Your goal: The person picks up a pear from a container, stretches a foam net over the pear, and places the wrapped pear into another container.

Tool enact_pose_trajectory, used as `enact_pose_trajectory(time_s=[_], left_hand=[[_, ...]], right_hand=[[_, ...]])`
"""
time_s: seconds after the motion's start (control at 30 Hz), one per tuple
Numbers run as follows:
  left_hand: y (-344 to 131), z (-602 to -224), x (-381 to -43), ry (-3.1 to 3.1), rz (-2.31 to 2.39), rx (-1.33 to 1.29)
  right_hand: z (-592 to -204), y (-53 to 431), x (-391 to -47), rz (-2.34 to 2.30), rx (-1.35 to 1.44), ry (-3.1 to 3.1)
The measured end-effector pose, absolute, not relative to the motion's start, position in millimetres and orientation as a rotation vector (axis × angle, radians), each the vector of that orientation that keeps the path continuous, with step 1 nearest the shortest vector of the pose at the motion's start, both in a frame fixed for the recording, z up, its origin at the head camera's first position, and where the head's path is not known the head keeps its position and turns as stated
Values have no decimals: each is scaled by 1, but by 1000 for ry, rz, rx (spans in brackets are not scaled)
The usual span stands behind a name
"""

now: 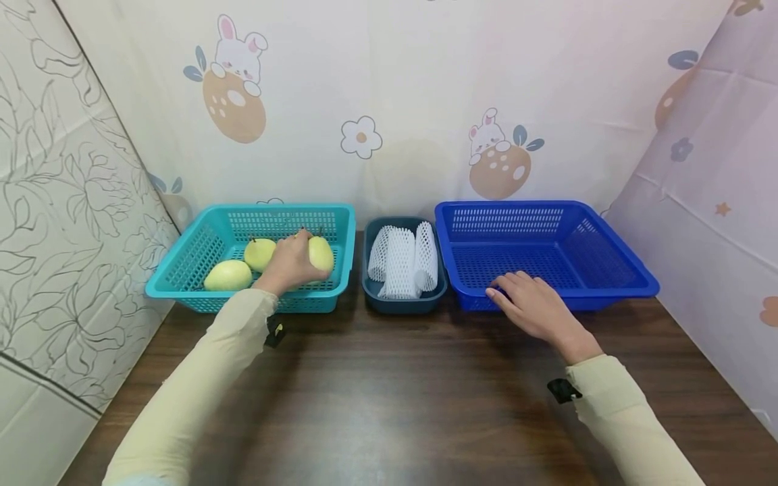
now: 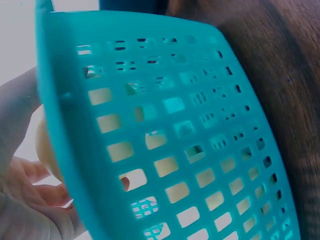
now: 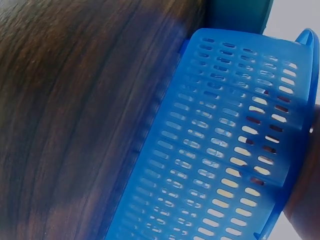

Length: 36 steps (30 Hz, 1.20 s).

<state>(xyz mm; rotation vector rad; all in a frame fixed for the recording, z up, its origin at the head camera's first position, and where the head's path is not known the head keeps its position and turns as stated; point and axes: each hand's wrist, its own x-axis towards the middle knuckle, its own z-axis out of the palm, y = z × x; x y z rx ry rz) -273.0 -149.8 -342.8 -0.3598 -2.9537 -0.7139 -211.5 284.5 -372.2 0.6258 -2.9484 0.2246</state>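
Note:
My left hand reaches into the teal basket and grips a yellow-green pear near its right end. Two more pears, one at the left and one beside the hand, lie in that basket. Basket wall hides part of the left hand in the left wrist view. Over the near rim of the blue basket, my right hand hangs with fingers loosely bent and nothing visible in them. The blue basket wall covers most of those fingers in the right wrist view.
Between the two baskets stands a small dark-teal bin with several white foam net sleeves. All three containers sit along the back of a brown wooden table. Patterned curtains hang behind and at the sides.

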Motion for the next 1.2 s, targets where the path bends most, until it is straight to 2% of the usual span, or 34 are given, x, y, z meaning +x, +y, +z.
enact_pose_trajectory(time_s=[0.4, 0.9, 1.2], left_hand=[[-137, -329, -254, -2810, -862, -429], [-100, -323, -232, -2614, -954, -663], [-74, -329, -222, -2488, -942, -848]], right_hand=[[-359, 267, -217, 353, 684, -2725], [-331, 195, -220, 607, 847, -2568], [-331, 158, -218, 1011, 934, -2631]])
